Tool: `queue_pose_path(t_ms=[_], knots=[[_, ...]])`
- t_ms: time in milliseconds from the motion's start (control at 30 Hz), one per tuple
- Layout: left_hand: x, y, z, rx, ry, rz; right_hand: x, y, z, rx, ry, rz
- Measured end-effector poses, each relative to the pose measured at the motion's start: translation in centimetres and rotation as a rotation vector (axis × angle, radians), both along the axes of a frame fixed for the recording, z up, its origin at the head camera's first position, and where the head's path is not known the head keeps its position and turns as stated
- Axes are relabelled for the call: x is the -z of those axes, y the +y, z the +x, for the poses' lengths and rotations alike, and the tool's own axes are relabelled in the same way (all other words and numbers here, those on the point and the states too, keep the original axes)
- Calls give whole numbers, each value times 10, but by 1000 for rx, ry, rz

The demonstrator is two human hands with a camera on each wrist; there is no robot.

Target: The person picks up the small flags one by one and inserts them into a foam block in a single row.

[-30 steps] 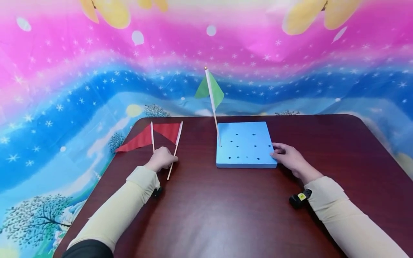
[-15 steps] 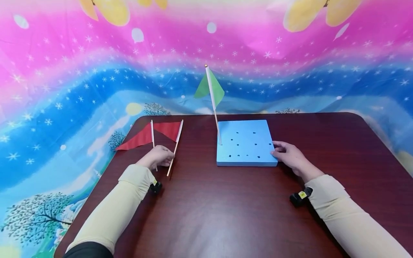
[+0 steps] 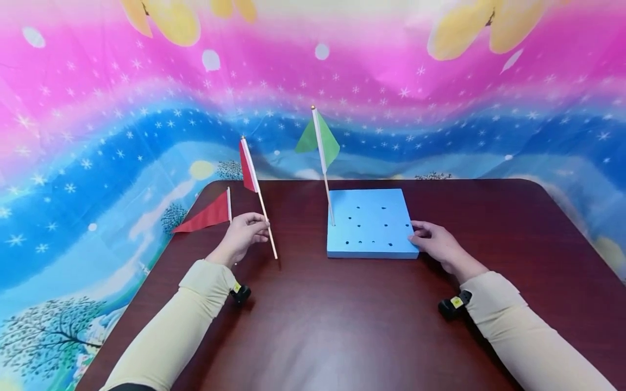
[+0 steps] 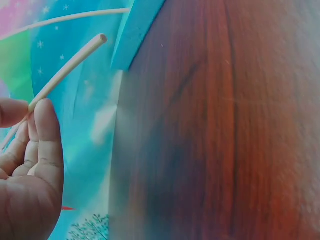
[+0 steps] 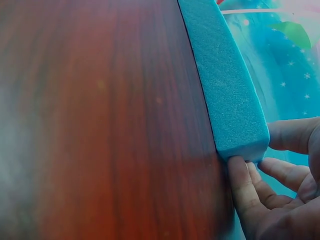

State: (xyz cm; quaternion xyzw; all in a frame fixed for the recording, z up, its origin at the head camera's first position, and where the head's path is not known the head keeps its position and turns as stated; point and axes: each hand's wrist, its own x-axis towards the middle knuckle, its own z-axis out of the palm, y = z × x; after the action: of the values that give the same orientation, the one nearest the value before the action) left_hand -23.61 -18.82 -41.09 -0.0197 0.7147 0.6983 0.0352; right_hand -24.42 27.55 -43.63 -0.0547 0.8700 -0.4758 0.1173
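Observation:
My left hand (image 3: 244,231) pinches the thin wooden stick of a red flag (image 3: 249,168) between thumb and fingers. The flag leans upright, with its bare lower end close over the table. In the left wrist view the pinched stick (image 4: 75,62) shows between the fingertips. My right hand (image 3: 438,243) holds the right edge of a blue foam board (image 3: 369,198), thumb on the top edge and fingers against the side. The right wrist view shows the fingers (image 5: 245,187) at the board's end. A green flag (image 3: 329,142) stands in a hole at the board's left edge.
A second red flag (image 3: 207,213) lies on the table left of my left hand, its stick partly hidden by the hand. Several small holes mark the board's top. The dark wooden table (image 3: 352,326) ends at a colourful backdrop (image 3: 371,76).
My left hand has picked up the right-hand red flag from the table and turned it upright. The right hand stays at the board's edge; the green flag has not moved.

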Motion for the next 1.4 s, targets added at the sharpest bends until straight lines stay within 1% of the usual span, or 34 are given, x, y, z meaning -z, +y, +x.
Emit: queue_pose_path(t_ms=[133, 200, 367, 433, 600, 733, 833, 967, 1100, 1233, 1400], knots=[[-7, 7, -1, -43, 56, -39, 1, -2, 0, 3, -2, -6], [-11, 10, -1, -79, 90, -51, 1, -2, 0, 4, -2, -12], [-25, 25, -1, -136, 205, -7, -1, -2, 0, 12, -5, -10], [-32, 33, -1, -140, 255, -1, -1, -1, 1, 15, -8, -7], [-48, 50, -2, -135, 357, -49, 1, -1, -1, 24, -12, -2], [-55, 65, -6, -114, 421, -79, 3, -1, -1, 32, -17, 8], [-57, 76, -9, -100, 454, -101, 2, -1, 1, 31, -15, 13], [-61, 88, -12, -84, 468, -117, 0, -2, 0, 24, -6, 16], [-64, 98, -14, -81, 484, -136, -2, -3, -2, 22, 9, 12], [-60, 109, -16, -81, 490, -156, -2, -3, 0, 17, 16, 16], [-52, 126, -18, -46, 488, -159, 2, -2, 3, 9, 20, 27]])
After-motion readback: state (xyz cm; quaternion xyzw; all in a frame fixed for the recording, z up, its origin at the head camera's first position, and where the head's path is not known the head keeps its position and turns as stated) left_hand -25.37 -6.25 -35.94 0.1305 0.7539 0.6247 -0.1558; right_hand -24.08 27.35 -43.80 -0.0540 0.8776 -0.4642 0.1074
